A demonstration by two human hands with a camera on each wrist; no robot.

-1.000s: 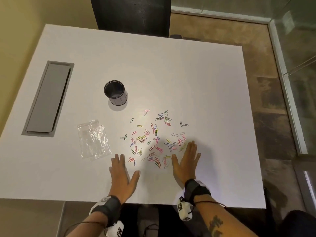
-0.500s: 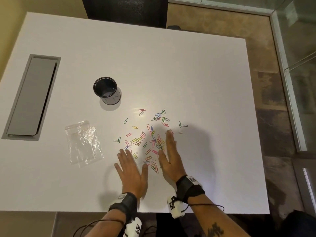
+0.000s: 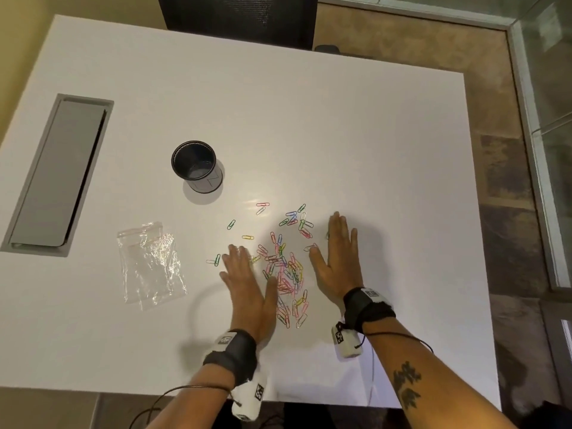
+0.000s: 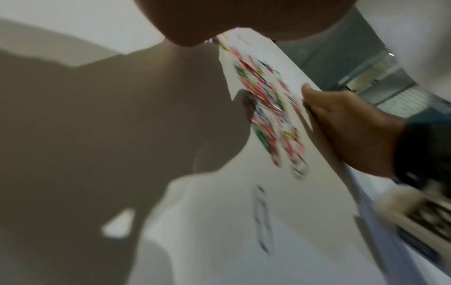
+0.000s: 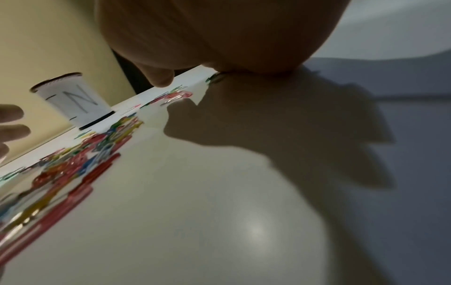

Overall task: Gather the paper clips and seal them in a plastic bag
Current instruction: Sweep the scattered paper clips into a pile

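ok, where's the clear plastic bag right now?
Head view: the crumpled clear plastic bag lies flat on the white table, left of the left hand, nearer the person than the black cup.

A large drawn "N" stands on the side of the cup (image 5: pixel 73 100), seen from the right wrist; nothing else is legible.

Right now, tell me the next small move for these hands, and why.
Probably sweep both flat hands inward. The left hand and right hand flank the paper clips, yet strays still lie beyond the fingertips, near the black cup. The plastic bag lies untouched to the left.
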